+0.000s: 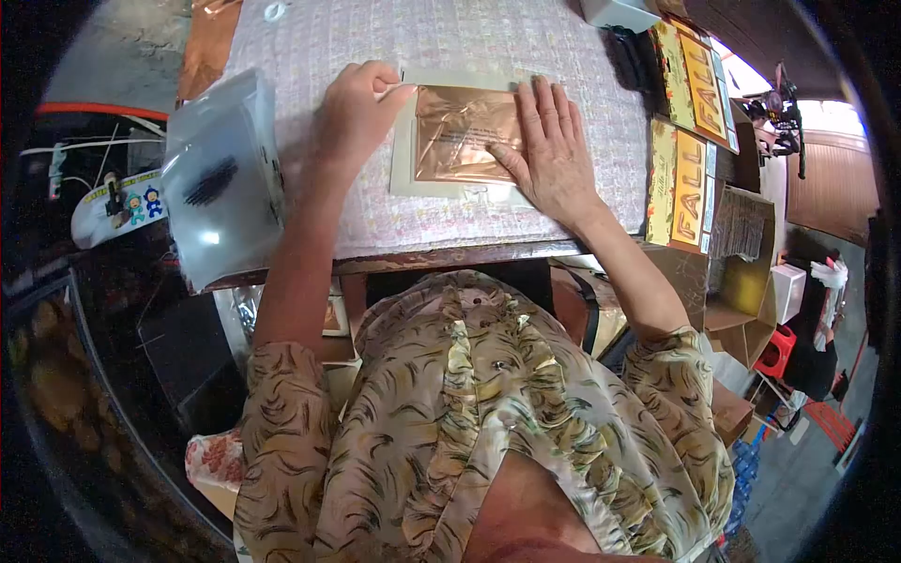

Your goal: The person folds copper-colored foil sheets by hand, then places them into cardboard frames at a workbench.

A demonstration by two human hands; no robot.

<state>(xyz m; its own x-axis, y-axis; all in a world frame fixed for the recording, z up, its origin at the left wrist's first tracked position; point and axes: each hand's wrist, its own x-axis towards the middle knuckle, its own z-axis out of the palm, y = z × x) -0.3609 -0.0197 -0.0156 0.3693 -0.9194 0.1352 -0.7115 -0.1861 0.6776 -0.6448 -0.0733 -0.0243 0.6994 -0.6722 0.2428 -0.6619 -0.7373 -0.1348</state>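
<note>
A copper-coloured foil packet (460,155) with small dark print lies flat on the cloth-covered table, inside or on a larger clear plastic bag (402,169). My right hand (558,155) rests flat on the right side of both, fingers stretched out and thumb over the foil. At the upper left corner, my left hand (361,108) is closed, its thumb and fingers pinched on the bag's edge. The exact grip there is partly hidden by the fingers.
A stack of clear plastic bags (221,225) leans over the table's left edge. Yellow FALL packages (678,188) line the right edge, beside a cardboard box (741,319). A white box (619,13) stands at the back right, and copper sheets (208,47) lie at the back left.
</note>
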